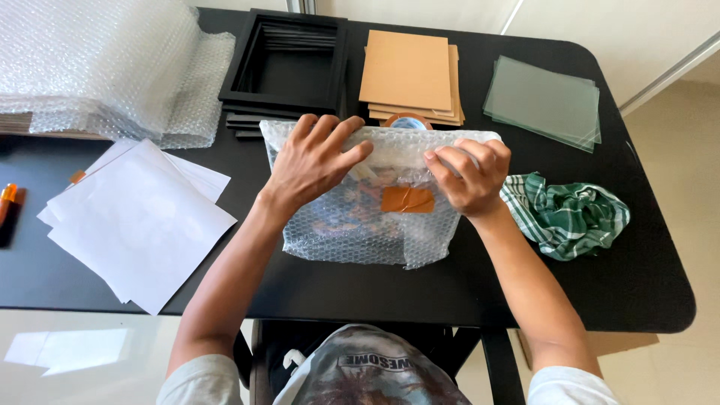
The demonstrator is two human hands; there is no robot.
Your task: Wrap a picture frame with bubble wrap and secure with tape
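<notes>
Both hands rest on the bubble-wrapped parcel (360, 206) at centre frame on the black table (645, 292): the left hand (315, 161) lies flat with fingers spread over the folded top flap, while the right hand (469, 174) curls loosely and pinches the flap's right end, just above a strip of brown tape (407, 199). Flat, stiff and probably fragile beneath its soft, slippery wrap, the parcel looks light and is best held by its two side edges. A tape roll (409, 120) sits just beyond it, touching the upper edge.
</notes>
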